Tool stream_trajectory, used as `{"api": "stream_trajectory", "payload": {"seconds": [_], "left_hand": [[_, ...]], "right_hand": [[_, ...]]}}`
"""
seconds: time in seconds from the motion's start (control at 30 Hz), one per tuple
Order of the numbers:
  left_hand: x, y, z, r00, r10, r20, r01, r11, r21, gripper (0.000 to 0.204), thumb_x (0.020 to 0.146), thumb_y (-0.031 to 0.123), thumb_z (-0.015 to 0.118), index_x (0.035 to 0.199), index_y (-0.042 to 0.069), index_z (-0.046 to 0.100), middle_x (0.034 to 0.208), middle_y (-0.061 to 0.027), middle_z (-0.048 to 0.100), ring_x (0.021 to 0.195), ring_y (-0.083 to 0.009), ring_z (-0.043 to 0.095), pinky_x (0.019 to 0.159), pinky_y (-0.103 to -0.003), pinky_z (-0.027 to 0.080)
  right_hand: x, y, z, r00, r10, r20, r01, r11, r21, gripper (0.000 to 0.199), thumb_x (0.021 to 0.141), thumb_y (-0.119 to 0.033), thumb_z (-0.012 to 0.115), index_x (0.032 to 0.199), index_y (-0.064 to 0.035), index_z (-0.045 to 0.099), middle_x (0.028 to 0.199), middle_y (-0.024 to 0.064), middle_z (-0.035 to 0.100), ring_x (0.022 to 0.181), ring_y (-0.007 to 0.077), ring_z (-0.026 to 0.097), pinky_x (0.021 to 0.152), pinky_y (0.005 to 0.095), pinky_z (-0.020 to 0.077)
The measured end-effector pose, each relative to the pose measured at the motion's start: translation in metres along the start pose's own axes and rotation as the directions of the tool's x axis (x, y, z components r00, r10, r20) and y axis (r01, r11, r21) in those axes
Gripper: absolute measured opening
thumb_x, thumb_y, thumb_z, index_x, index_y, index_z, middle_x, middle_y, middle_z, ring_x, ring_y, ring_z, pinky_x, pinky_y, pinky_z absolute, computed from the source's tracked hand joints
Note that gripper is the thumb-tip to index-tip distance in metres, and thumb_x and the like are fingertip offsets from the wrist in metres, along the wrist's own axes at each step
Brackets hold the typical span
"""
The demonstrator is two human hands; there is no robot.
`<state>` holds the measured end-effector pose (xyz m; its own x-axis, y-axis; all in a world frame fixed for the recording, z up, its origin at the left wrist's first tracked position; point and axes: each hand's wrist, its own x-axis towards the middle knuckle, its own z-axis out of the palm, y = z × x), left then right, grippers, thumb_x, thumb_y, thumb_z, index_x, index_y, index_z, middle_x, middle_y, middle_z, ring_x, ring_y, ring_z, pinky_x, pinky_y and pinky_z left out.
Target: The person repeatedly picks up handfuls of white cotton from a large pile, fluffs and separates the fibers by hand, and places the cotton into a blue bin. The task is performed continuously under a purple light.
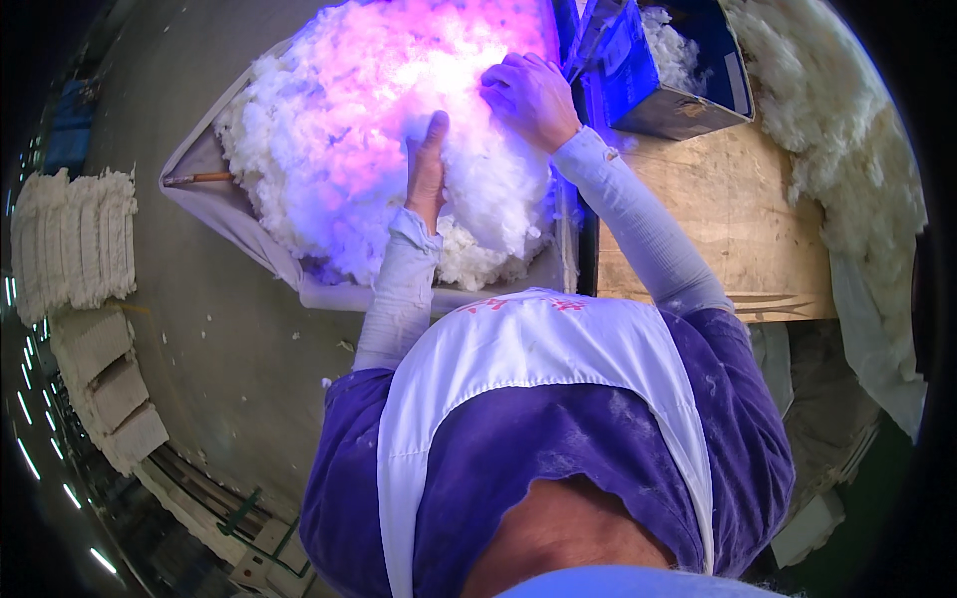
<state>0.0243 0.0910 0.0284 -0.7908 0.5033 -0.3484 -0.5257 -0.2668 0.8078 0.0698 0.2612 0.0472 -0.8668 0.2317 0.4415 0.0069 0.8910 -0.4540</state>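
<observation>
left hand (427,171) edge-on, right hand (531,98) curled

You see a blue box (630,72) at the left edge of the wooden bench (713,224), and a pale layered stack (75,239) further left.

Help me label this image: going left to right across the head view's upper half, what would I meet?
Layered white stack, brown rod, left hand, right hand, blue box, pale fluffy heap.
</observation>
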Motion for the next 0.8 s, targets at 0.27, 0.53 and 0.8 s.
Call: {"api": "stream_trajectory", "payload": {"seconds": [0.27,0.53,0.8], "left_hand": [[0.0,0.003,0.015,0.938,0.343,-0.048,-0.322,0.915,0.242,0.037,0.071,0.006,0.074,0.103,0.001,0.057,0.095,-0.0059,0.061,0.083,-0.0153,0.059,0.076,-0.028,0.048],[0.009,-0.004,0.007,0.882,0.448,-0.146,-0.358,0.839,0.409,0.032,0.07,0.004,0.075,0.097,-0.001,0.059,0.095,-0.0061,0.063,0.085,-0.0143,0.059,0.08,-0.029,0.046],[0.002,0.001,0.013,0.799,0.602,0.021,-0.548,0.712,0.439,0.051,0.067,0.003,0.076,0.111,-0.001,0.05,0.108,-0.0075,0.056,0.094,-0.015,0.054,0.085,-0.03,0.045]], "right_hand": [[0.008,0.009,-0.014,0.951,0.239,-0.196,-0.147,0.908,0.391,0.019,0.07,-0.016,0.071,0.087,-0.0084,0.066,0.083,0.0059,0.06,0.069,0.0199,0.056,0.062,0.0274,0.0467],[-0.029,-0.021,-0.042,0.975,-0.177,-0.136,0.201,0.96,0.194,0.009,0.065,-0.016,0.071,0.07,-0.014,0.064,0.075,-0.0001,0.057,0.073,0.0201,0.054,0.068,0.0339,0.0412],[-0.034,-0.018,-0.028,0.997,-0.045,-0.059,0.054,0.985,0.165,0.007,0.066,-0.017,0.069,0.071,-0.0148,0.066,0.076,-0.0011,0.059,0.075,0.0198,0.054,0.067,0.0342,0.041]]}}
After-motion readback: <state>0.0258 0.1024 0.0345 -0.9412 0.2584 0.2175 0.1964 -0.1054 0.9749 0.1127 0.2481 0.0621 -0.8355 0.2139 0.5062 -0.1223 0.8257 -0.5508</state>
